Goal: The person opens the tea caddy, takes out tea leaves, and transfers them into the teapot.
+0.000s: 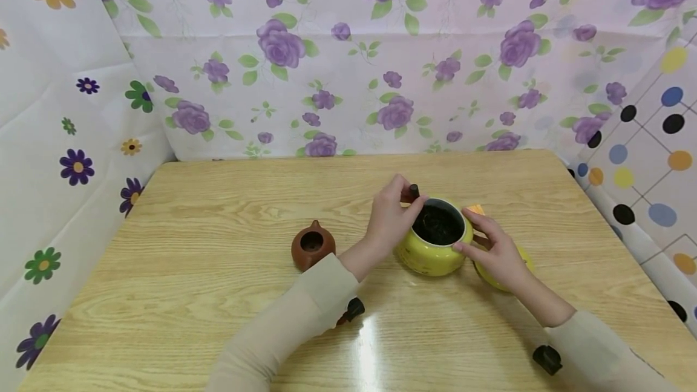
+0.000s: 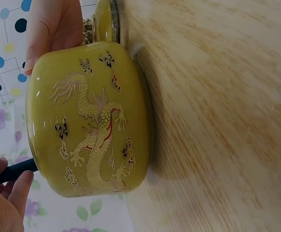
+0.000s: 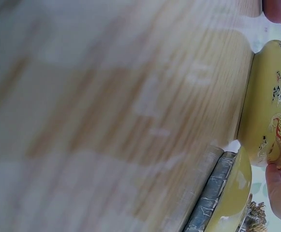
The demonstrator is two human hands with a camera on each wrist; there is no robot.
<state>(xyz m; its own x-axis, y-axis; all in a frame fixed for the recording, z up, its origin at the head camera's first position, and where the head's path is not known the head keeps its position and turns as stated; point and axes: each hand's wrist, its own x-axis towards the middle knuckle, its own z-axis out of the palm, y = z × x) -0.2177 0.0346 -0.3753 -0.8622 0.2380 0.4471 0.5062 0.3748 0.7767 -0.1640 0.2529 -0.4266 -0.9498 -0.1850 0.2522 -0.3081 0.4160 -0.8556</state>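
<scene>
A round yellow tea jar [image 1: 432,259] with a gold dragon on its side [image 2: 99,125] stands uncovered on the table, dark loose contents showing inside. With thumb and fingers my left hand [image 1: 389,213] pinches a thin black stick [image 2: 14,171] at the jar's far left rim; the stick's lower end is hidden. My right hand [image 1: 498,253] holds the jar's right side, thumb and fingers on the rim. Beside the jar, partly under the right hand, lies its yellow lid [image 1: 525,259], which has an ornate knob [image 3: 254,217] and a silvery edge [image 3: 213,193].
Left of the jar sits a small brown clay teapot [image 1: 301,254], its top uncovered. A black object [image 1: 355,308] with a reddish-brown part lies near the left sleeve. Another black object [image 1: 547,359] is by the right sleeve. Something orange [image 1: 475,209] shows behind the jar.
</scene>
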